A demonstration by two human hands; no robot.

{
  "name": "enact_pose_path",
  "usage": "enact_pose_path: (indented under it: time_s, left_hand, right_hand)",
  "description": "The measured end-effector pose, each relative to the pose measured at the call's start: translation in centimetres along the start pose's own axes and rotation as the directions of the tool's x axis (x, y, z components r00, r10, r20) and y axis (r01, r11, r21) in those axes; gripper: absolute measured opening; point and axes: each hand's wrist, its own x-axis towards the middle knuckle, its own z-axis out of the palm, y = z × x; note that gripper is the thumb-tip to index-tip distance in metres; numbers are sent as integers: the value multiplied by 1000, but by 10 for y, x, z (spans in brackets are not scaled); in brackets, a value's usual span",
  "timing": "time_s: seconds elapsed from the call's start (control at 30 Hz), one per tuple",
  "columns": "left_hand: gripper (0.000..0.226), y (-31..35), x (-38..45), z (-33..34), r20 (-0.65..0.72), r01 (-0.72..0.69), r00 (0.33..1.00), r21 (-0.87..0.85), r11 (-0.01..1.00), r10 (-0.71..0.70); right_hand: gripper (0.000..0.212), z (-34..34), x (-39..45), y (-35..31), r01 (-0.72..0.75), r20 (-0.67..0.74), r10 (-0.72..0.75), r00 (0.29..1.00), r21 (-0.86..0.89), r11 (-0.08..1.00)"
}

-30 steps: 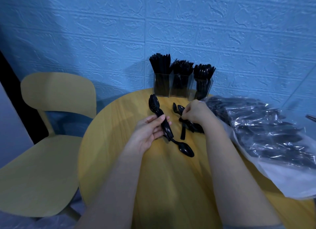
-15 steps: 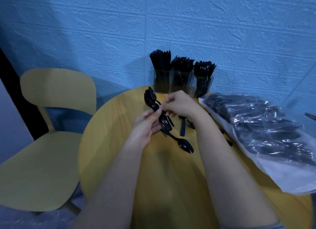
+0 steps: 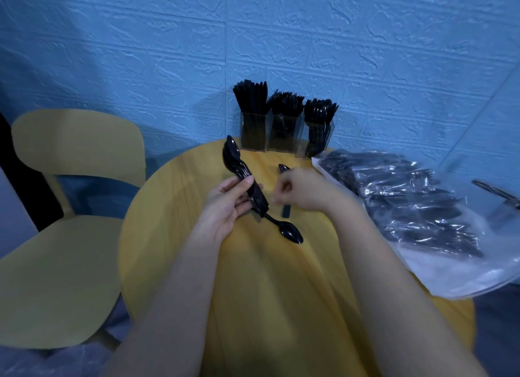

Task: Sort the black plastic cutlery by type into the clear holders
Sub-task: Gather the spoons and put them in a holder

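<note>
Several black spoons are held as one nested stack in the left hand, bowls pointing up and away toward the holders, handles running down across the palm. The stacking is judged deliberate: pieces of one type are gathered so they can be dropped into a holder in a single move. One spoon juts out from the bottom of the bundle with its bowl toward the person, reversed against the rest; whether it rests on the table cannot be told. The left hand is turned palm-up, thumb pressed over the stack, fingers curled beneath it.

The right hand hovers just beside the stack, palm down, fingers curled inward. A dark handle shows below it and a spoon bowl above it; whether these are pinched or merely lie under the hand cannot be told, as the view is blurred.

Three clear holders stand side by side at the table's far edge against the blue wall: the left holder with straight pieces, probably knives, the middle holder with forks, the right holder with spoons. All three are well filled. A clear bag of unsorted cutlery lies on the right of the table, so much sorting is judged to remain. A chair stands at the left.
</note>
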Motion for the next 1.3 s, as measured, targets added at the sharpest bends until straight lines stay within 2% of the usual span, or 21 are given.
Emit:
enact_pose_path:
  time_s: [0.07, 0.1, 0.2, 0.3, 0.33, 0.47, 0.6, 0.73, 0.87, 1.03, 1.13, 1.23, 1.3]
  left_hand:
    - [12, 0, 0, 0, -12, -2, 1000, -17, 1000, 2]
    - [15, 0, -1, 0, -10, 4, 1000, -19, 1000, -4]
    - [21, -2, -2, 0, 4, 25, 1000, -12, 1000, -25]
    - [26, -2, -3, 1, 18, 38, 999, 20, 999, -38]
    - [28, -2, -4, 2, 24, 40, 999, 37, 999, -40]
    - [36, -2, -7, 2, 40, 32, 999, 111, 993, -37]
    - [54, -1, -8, 3, 53, 42, 997, 155, 987, -51]
    - [44, -1, -9, 4, 91, 46, 994, 183, 982, -64]
    - [30, -2, -12, 8, 147, 48, 986, 224, 973, -82]
    - [19, -6, -11, 13, 142, 33, 987, 257, 966, -72]
    - [16, -8, -9, 15, 124, 29, 991, 221, 975, -57]
    - [22, -7, -9, 17, 128, 34, 990, 177, 984, -57]
    - [20, -7, -8, 18, 132, 50, 989, 149, 988, -70]
  right_hand:
    - [30, 11, -16, 2, -45, 112, 66, 991, -184, 982]
    - [36, 17, -24, 3, -50, 121, 85, 989, -263, 963]
    - [35, 31, -41, 6, -28, 4, 33, 999, -401, 915]
    - [33, 36, -49, 9, -12, -80, -24, 996, -426, 904]
    - [31, 34, -49, 11, -22, -98, -16, 995, -380, 925]
    - [23, 10, -51, 22, -8, -207, 8, 978, 0, 1000]
    - [28, -25, -51, 28, 73, -292, -22, 956, 166, 983]
    - [24, -42, -37, 22, 153, -315, -31, 949, 371, 916]
    - [22, -38, -15, 14, 163, -300, -19, 954, 462, 872]
    - [33, -20, 8, -1, 69, -266, 113, 957, 591, 804]
    - [31, -15, 15, -9, 32, -243, 123, 962, 550, 835]
    - [33, -15, 17, -14, 11, -285, 121, 951, 422, 907]
    - [35, -15, 18, -15, 4, -281, 123, 952, 413, 911]
